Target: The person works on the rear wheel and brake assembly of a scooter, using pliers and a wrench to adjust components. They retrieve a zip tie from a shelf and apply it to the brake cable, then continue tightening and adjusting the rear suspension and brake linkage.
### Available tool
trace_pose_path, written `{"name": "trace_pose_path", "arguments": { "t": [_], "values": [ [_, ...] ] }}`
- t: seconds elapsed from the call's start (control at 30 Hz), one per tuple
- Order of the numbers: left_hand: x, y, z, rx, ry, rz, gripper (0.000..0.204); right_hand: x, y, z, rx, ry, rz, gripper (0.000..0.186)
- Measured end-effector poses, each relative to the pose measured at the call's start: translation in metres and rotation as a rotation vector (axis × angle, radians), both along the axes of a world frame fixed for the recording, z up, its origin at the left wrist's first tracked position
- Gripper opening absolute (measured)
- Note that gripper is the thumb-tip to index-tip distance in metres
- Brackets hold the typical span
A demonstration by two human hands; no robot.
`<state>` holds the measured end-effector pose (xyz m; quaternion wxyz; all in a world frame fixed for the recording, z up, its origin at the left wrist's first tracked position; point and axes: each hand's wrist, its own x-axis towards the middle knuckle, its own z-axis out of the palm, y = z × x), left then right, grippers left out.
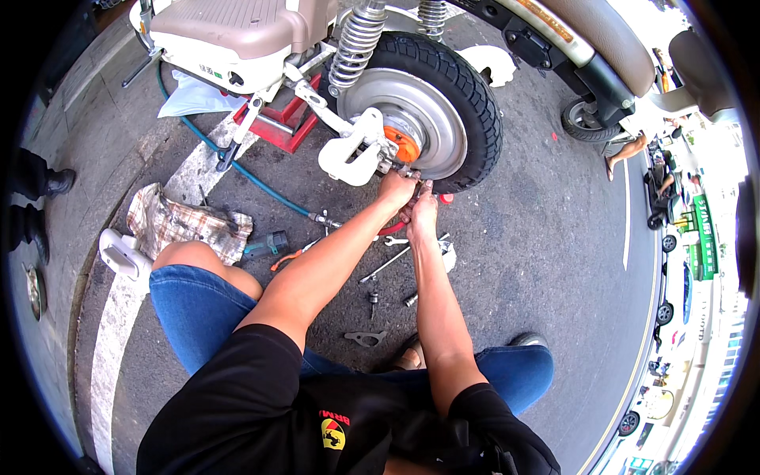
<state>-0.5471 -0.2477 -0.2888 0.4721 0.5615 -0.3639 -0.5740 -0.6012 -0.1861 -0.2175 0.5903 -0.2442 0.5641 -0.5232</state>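
Left: plaid cloth (186,220), rumpled on the ground. Centre, far: left hand (398,190), fingers curled, and right hand (423,212) just beside, partly closed, contents of both indiscernible; scooter wheel (450,119), upright, immediately beyond. Best practice, by judgement: one hand steadies, the other seats small parts squarely, without force, fingers clear of pinch points.

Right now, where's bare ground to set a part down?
Free: asphalt right of the right forearm, between tire and right knee. Crowded: between forearms, metal rod and flat plate; left of left forearm, plaid cloth.
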Motion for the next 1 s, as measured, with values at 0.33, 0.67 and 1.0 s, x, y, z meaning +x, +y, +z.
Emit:
{"name": "trace_pose_path", "arguments": {
  "t": [0.33, 0.67, 1.0],
  "values": [
    [0.0, -0.002, -0.006, -0.033, -0.026, 0.027, 0.042, 0.003, 0.0, 0.003, 0.01, 0.002, -0.001, 0.044],
    [0.006, 0.001, 0.005, 0.011, -0.049, -0.019, 0.042, 0.005, 0.0, 0.004, 0.003, 0.003, 0.0, 0.045],
    [0.003, 0.005, 0.012, -0.024, -0.056, -0.004, 0.044, -0.001, 0.0, 0.001, 0.008, 0.001, -0.008, 0.044]
  ]
}}
